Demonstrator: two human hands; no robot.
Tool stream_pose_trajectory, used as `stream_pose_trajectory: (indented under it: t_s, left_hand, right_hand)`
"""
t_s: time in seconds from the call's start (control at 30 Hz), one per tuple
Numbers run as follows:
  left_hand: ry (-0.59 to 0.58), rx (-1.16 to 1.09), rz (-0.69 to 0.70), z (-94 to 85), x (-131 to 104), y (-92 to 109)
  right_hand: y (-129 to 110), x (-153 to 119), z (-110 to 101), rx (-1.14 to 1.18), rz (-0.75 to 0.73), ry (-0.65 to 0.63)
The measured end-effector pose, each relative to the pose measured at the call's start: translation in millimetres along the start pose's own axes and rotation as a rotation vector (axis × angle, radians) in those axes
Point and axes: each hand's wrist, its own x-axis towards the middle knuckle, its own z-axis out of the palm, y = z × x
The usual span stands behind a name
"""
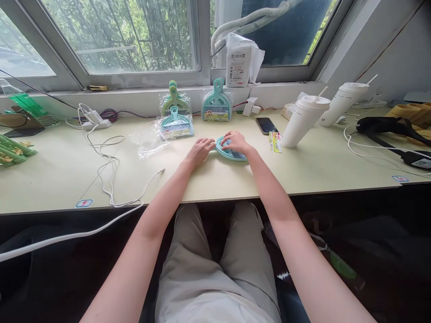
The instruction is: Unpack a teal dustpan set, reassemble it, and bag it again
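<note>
A small teal dustpan lies flat on the table in front of me, with a matching hand brush nested in it. My left hand is closed at the handle end, its fingertips partly hiding the handle. From the right, my right hand reaches over the set, its fingers curled down onto the brush and covering part of it. A crumpled clear plastic bag lies left of my hands. To the right is a loose yellow-green label card.
Wrapped dustpan sets stand at the back: a teal one, a green one and another teal one. A phone and white cups are on the right. White cables trail across the left.
</note>
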Motion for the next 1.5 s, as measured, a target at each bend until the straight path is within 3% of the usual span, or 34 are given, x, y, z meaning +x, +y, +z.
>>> stream_pose_trajectory:
  t_s: [0.37, 0.47, 0.57, 0.63, 0.7, 0.77, 0.83, 0.9, 1.0, 1.1, 1.17, 1.23, 1.3, 1.37, 1.43, 1.5]
  left_hand:
    - [-0.217, 0.11, -0.106, 3.0, 4, 15]
    - [-0.222, 0.079, -0.128, 6.6, 3, 14]
    - [-0.137, -0.048, -0.138, 9.4, 0, 9]
    - [0.028, -0.192, -0.177, 7.9, 0, 5]
    - [0.254, -0.393, -0.31, 3.0, 1, 2]
    - [0.387, -0.698, -0.509, -3.2, 5, 2]
    - [0.325, -1.076, -0.64, -7.3, 9, 6]
    - [0.176, -1.372, -0.65, -6.7, 12, 15]
    - [0.151, -1.54, -0.633, 0.0, 13, 25]
    - [0.282, -1.572, -0.781, 3.6, 11, 20]
    - [0.367, -1.55, -0.92, 1.6, 8, 10]
    - [0.442, -1.543, -0.99, -2.5, 5, -1]
    - [0.495, -1.555, -0.997, -6.2, 2, -9]
    - [0.517, -1.569, -0.994, -8.0, 0, -14]
    - [0.532, -1.577, -1.014, -7.6, -2, -17]
    - [0.562, -1.587, -1.06, -5.7, -4, -20]
  right_hand:
    - [2, 1, 0, -0.064, -0.029, -0.025]
    - [-1, -2, -1, -0.077, -0.028, -0.046]
    - [-3, -4, -1, -0.062, -0.023, -0.026]
    - [-6, -5, -2, -0.044, -0.041, 0.015]
    - [-12, -6, -3, -0.015, -0.05, 0.083]
    - [-21, -6, -1, 0.023, -0.02, 0.181]
    - [-32, -4, 4, 0.065, 0.051, 0.299]
    - [-44, -3, 9, 0.098, 0.108, 0.382]
    - [-52, -4, 8, 0.071, 0.081, 0.374]
    - [-31, -7, -6, -0.039, 0.13, 0.454]
    - [-2, -11, -15, -0.057, 0.319, 0.514]
    - [31, -14, -18, -0.037, 0.605, 0.628]
    - [56, -17, -15, 0.002, 0.807, 0.584]
    - [66, -17, -8, 0.005, 0.809, 0.432]
    - [59, -13, 0, -0.009, 0.586, 0.28]
    - [42, -8, 8, 0.071, 0.265, 0.127]
